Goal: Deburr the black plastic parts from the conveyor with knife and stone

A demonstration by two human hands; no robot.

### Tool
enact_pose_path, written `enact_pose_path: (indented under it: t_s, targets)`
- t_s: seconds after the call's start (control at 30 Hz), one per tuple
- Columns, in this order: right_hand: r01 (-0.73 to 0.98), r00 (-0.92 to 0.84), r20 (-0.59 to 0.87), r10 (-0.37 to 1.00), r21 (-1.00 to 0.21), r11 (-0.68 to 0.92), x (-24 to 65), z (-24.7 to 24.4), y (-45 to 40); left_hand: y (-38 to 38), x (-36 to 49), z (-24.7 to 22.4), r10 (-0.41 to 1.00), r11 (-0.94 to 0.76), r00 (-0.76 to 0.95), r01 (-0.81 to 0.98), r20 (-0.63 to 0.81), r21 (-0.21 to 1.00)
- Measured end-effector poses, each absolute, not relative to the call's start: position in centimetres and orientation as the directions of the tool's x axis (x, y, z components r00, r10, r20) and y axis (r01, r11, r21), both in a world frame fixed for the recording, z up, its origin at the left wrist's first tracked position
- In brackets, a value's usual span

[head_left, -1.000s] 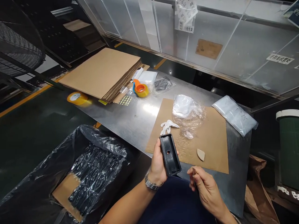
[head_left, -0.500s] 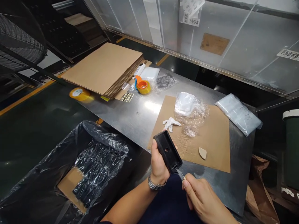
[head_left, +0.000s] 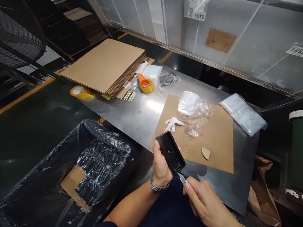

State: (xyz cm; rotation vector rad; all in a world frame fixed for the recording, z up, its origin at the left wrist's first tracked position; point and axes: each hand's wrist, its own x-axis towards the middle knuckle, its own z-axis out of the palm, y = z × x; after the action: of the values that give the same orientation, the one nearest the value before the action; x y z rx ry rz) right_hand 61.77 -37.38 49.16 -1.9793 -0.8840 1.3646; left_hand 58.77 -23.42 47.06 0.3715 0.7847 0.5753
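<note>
We've got the left hand (head_left: 162,165) wrapped around a hollow black rectangular trough-shaped part (head_left: 168,149), open side up, round hole in its floor, held just off the near edge of the bare metal table (head_left: 113,115). Right hand (head_left: 201,195) is pinching a slim silvery blade-like tool (head_left: 182,179), tip at the part's near end; we can't tell if it's cutting in. To our left, a big container lined with black plastic film (head_left: 88,126) holds a glossy dark crinkled mass (head_left: 99,167), items not readable, plus a brown cardboard piece (head_left: 71,181). On the flat brown cardboard sheet (head_left: 220,135): a crumpled clear plastic bag (head_left: 204,112) with white folded material inside, a limp white glove (head_left: 174,123) and a tan wedge-shaped piece (head_left: 205,153). Beside the sheet, a flat clear-wrapped pale package (head_left: 243,114) with handwriting on it. Brown paper bag (head_left: 264,192) sits right of the table; its inside is hidden from us.
</note>
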Motion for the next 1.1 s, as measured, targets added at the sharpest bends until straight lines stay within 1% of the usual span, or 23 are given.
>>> enact_pose_path:
  t_s: [0.17, 0.37, 0.57, 0.63, 0.83, 1.1]
  targets:
    - [0.172, 0.25, -0.584, 0.772, -0.758, -0.629, 61.69, 49.08, -37.48, -23.54, 58.65, 47.13, 0.617, 0.778, 0.577, -0.349, -0.535, 0.522]
    - [0.201, 0.25, -0.601, 0.759, -0.734, -0.648, 61.39, 48.99, -37.64, -23.73, 58.46, 47.04, 0.637, 0.764, 0.55, -0.358, -0.541, 0.536]
    - [0.183, 0.26, -0.605, 0.752, -0.734, -0.654, 61.04, 49.15, -37.47, -23.93, 58.24, 46.77, 0.656, 0.75, 0.524, -0.369, -0.544, 0.549]
    - [0.156, 0.258, -0.601, 0.756, -0.746, -0.647, 61.04, 49.22, -37.36, -23.99, 58.21, 46.73, 0.659, 0.747, 0.527, -0.375, -0.537, 0.549]
    - [0.007, 0.224, -0.605, 0.764, -0.783, -0.622, 61.04, 49.08, -37.12, -24.06, 58.11, 46.76, 0.69, 0.716, 0.52, -0.389, -0.503, 0.58]
    - [-0.035, 0.218, -0.61, 0.762, -0.785, -0.619, 60.82, 48.93, -37.05, -24.24, 57.92, 46.59, 0.693, 0.714, 0.529, -0.408, -0.491, 0.569]
